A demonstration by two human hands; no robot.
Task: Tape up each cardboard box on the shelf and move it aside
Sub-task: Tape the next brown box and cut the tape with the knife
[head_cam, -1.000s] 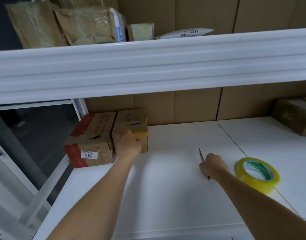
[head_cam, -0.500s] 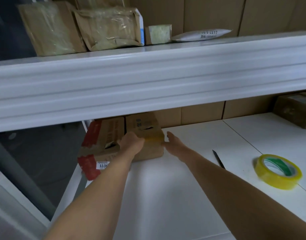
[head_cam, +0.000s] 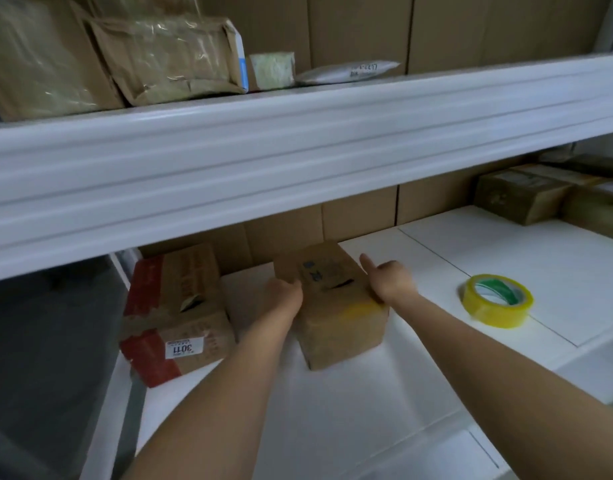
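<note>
Small brown box (head_cam: 333,299) sits on the white shelf (head_cam: 384,393), toward its back-left part, apart from the red-printed box (head_cam: 175,313) at the shelf's left edge. Both hands are on the small box. Left hand (head_cam: 284,299) grips the left top edge, fingers curled over it. Right hand (head_cam: 390,282) lies against the right side, thumb stuck up, fingers wrapped down the side; fingertips are hidden, so exact contact is unclear. Yellow patch on the near top edge, likely tape. Top has a slit that looks partly open.

Tape roll (head_cam: 497,304) lies flat well to the right, near the shelf's front edge, and no hand is on it. Wrapped parcels (head_cam: 527,199) sit at the shelf's back-right corner. Upper shelf beam (head_cam: 298,157) hangs low over the work zone.

Risks, judged from this:
- Box lifted too high: top or knuckles hit the beam.
- Uneven hold, left on top and right on the side: box may tilt or twist out if heavy.
- Slid left: bumps the red-printed box, which sits close to the left edge and could be pushed off.
- Slid right or forward carelessly: could knock the tape roll toward the front edge.
- Open slit could snag or tear if pressed there.
</note>
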